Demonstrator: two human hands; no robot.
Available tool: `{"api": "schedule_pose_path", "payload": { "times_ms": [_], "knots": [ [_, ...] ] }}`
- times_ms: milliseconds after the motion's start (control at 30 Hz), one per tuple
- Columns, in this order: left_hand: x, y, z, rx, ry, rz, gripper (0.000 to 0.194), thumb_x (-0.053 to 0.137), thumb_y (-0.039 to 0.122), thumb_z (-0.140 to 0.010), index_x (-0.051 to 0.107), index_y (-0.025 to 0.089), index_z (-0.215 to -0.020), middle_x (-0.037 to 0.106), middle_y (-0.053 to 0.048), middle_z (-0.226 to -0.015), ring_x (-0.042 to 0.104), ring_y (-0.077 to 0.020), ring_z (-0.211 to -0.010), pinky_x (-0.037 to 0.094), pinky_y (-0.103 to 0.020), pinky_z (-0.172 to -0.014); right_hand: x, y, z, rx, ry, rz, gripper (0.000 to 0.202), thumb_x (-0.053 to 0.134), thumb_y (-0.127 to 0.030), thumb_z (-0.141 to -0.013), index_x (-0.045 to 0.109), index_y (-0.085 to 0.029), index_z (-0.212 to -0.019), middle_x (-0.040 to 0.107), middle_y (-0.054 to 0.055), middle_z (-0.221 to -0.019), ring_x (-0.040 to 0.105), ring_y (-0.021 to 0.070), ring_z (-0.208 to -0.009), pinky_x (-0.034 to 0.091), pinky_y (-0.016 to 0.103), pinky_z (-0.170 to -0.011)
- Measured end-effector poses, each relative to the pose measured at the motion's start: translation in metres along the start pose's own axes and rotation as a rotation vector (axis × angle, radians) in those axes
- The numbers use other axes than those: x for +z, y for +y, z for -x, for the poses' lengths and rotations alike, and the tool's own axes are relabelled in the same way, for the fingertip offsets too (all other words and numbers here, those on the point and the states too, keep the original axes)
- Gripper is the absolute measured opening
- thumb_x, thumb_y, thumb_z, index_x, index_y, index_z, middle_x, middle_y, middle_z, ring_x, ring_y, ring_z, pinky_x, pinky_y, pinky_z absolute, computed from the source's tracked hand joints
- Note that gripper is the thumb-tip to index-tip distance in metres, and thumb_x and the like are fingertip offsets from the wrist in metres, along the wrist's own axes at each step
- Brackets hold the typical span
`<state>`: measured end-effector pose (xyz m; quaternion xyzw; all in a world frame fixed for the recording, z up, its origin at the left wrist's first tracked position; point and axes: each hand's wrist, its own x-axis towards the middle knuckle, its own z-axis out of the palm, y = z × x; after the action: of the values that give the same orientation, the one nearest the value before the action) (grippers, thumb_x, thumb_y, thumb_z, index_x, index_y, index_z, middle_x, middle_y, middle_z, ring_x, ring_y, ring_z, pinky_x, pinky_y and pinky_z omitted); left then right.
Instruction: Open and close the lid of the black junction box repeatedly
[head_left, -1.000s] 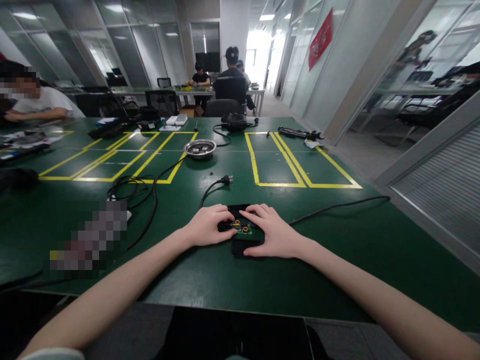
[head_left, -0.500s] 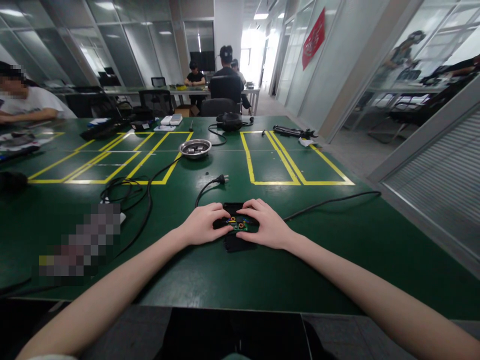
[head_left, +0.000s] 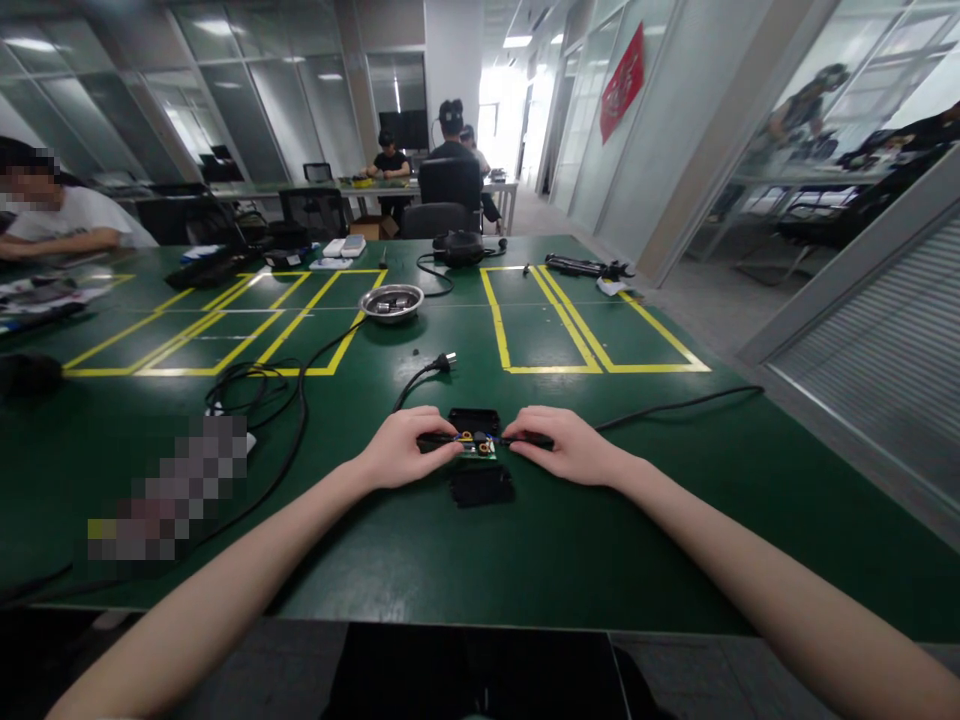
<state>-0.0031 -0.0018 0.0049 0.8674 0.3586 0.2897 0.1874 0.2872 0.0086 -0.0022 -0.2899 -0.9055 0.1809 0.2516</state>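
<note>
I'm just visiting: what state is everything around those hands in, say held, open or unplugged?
Left hand: pinching the left-side cable
Right hand: pinching the right-side cable
Circuit board: exposed, between the hands
Far casing piece: separate from the near one, lying beyond the board
Near casing piece: lying loose; which side is up is unclear
Plug: unplugged, prongs bare
Metal bowl: upright, small metal parts inside
</note>
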Motion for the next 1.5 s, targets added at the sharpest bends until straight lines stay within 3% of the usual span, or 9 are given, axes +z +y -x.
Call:
{"api": "schedule_pose_path", "payload": {
  "times_ms": [100, 167, 233, 433, 633, 867, 1067, 1167, 1500],
  "knots": [
    [-0.007, 0.007, 0.001, -0.002, -0.055, 0.102, 0.022, 0.061, 0.029, -0.092, 0.070, 0.014, -0.079, 0.066, -0.001, -0.070, 0.057, -0.0112, -0.061, 0.042, -0.022, -0.060, -0.005, -0.008, 0.002, -0.045, 0.067, -0.052, 0.016, 0.056, -0.025, -0.100, 0.070, -0.019, -0.101, 0.070, 0.007, -0.090, 0.065, 0.0179, -0.076, 0.050, 0.030, -0.069],
    [-0.010, 0.010, 0.004, -0.009, -0.202, 0.178, 0.025, 0.061, 0.030, -0.089, 0.062, 0.015, -0.069, 0.054, 0.005, -0.057, 0.046, -0.0079, -0.051, 0.036, -0.019, -0.052, -0.004, -0.015, 0.003, -0.072, 0.042, -0.085, 0.016, 0.056, -0.024, -0.099, 0.071, -0.018, -0.101, 0.069, 0.006, -0.087, 0.060, 0.0149, -0.066, 0.047, 0.028, -0.063],
    [-0.011, 0.011, 0.007, -0.021, -0.268, 0.185, 0.027, 0.065, 0.033, -0.087, 0.060, 0.016, -0.067, 0.052, 0.005, -0.057, 0.044, -0.0074, -0.051, 0.034, -0.019, -0.051, -0.002, -0.021, 0.004, -0.090, -0.012, -0.102, 0.015, 0.057, -0.022, -0.097, 0.071, -0.018, -0.099, 0.067, 0.004, -0.084, 0.055, 0.0125, -0.059, 0.043, 0.026, -0.058],
    [-0.002, 0.007, 0.009, -0.004, -0.242, 0.038, 0.051, 0.088, 0.060, -0.067, 0.068, 0.018, -0.087, 0.060, 0.005, -0.068, 0.052, -0.0101, -0.057, 0.036, -0.020, -0.055, 0.003, -0.022, 0.004, -0.084, -0.045, -0.087, 0.013, 0.059, -0.018, -0.090, 0.072, -0.018, -0.092, 0.065, 0.002, -0.079, 0.053, 0.0111, -0.057, 0.040, 0.024, -0.055],
    [0.001, 0.005, 0.009, 0.009, -0.261, -0.016, 0.033, 0.083, 0.047, -0.076, 0.067, 0.018, -0.083, 0.064, 0.003, -0.068, 0.057, -0.0112, -0.058, 0.038, -0.021, -0.057, 0.002, -0.020, 0.004, -0.083, -0.030, -0.068, 0.014, 0.059, -0.018, -0.089, 0.072, -0.018, -0.091, 0.066, 0.003, -0.080, 0.055, 0.0116, -0.059, 0.041, 0.024, -0.055],
    [-0.003, 0.004, 0.008, 0.006, -0.259, -0.051, 0.032, 0.082, 0.043, -0.076, 0.071, 0.020, -0.094, 0.064, 0.004, -0.068, 0.058, -0.0110, -0.056, 0.040, -0.021, -0.057, 0.004, -0.019, 0.002, -0.080, -0.041, -0.047, 0.013, 0.060, -0.018, -0.089, 0.073, -0.018, -0.091, 0.068, 0.003, -0.080, 0.057, 0.0117, -0.059, 0.042, 0.023, -0.055],
    [-0.002, 0.004, 0.008, -0.015, -0.254, -0.084, 0.030, 0.083, 0.043, -0.075, 0.069, 0.020, -0.087, 0.059, 0.007, -0.063, 0.057, -0.0108, -0.054, 0.037, -0.021, -0.054, 0.006, -0.016, 0.001, -0.065, -0.048, 0.011, 0.013, 0.061, -0.018, -0.087, 0.073, -0.019, -0.090, 0.069, 0.002, -0.081, 0.057, 0.0110, -0.060, 0.040, 0.023, -0.055],
    [-0.003, 0.004, 0.007, -0.015, -0.253, -0.094, 0.031, 0.082, 0.043, -0.076, 0.070, 0.021, -0.094, 0.058, 0.007, -0.063, 0.055, -0.0106, -0.054, 0.036, -0.021, -0.054, 0.007, -0.016, 0.001, -0.067, -0.058, 0.030, 0.013, 0.061, -0.018, -0.087, 0.073, -0.018, -0.091, 0.069, 0.002, -0.081, 0.057, 0.0110, -0.059, 0.039, 0.023, -0.055],
    [-0.004, 0.006, 0.006, -0.088, -0.257, -0.021, 0.029, 0.076, 0.035, -0.078, 0.067, 0.020, -0.102, 0.057, 0.007, -0.067, 0.053, -0.0115, -0.056, 0.037, -0.022, -0.058, 0.006, -0.014, 0.002, -0.063, -0.068, 0.029, 0.012, 0.063, -0.021, -0.089, 0.073, -0.019, -0.095, 0.069, 0.001, -0.077, 0.061, 0.0138, -0.064, 0.041, 0.025, -0.061]
  ]
}}
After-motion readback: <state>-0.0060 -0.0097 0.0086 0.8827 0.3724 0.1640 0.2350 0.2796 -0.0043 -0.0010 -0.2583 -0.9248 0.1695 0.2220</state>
